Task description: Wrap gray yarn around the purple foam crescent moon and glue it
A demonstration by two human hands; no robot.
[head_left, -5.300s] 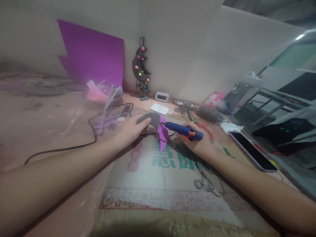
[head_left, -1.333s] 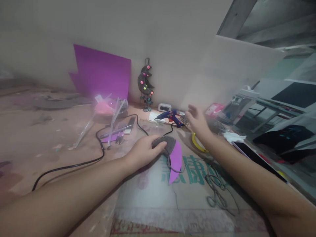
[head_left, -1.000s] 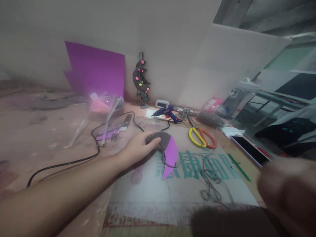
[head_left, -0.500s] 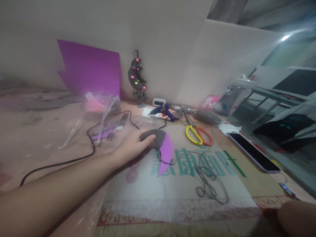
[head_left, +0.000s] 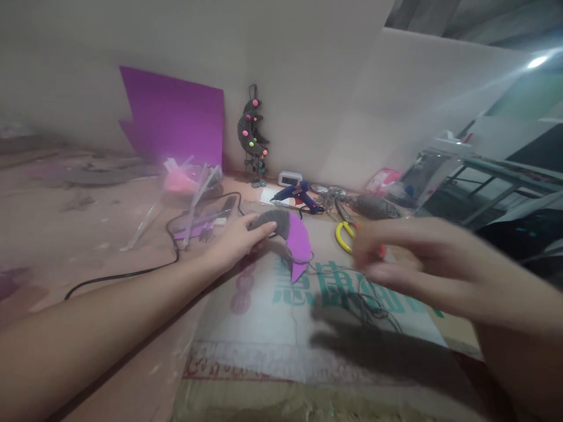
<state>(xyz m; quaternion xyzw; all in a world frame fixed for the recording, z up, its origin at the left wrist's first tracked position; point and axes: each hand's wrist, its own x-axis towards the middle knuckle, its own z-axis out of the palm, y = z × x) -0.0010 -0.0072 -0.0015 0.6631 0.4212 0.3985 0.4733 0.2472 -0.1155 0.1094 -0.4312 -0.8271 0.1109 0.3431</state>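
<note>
Where its upper end is wrapped in fuzzy grey yarn, the purple crescent (head_left: 295, 241) is pinched between the thumb and fingers of the left hand (head_left: 235, 243) — the smooth, pointed lower tip is left bare. It is seen at the far edge of a flat cardboard sheet (head_left: 259, 328) printed with large green characters, too blurred to be read. The right hand (head_left: 409, 264), itself blurred, is spread with nothing in it, just in front of yellow-handled scissors (head_left: 342, 233)

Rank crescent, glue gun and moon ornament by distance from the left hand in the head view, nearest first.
1. crescent: touching, its grey end gripped by the left hand.
2. glue gun: farther back, to the right.
3. moon ornament: at the very back, farthest.
</note>
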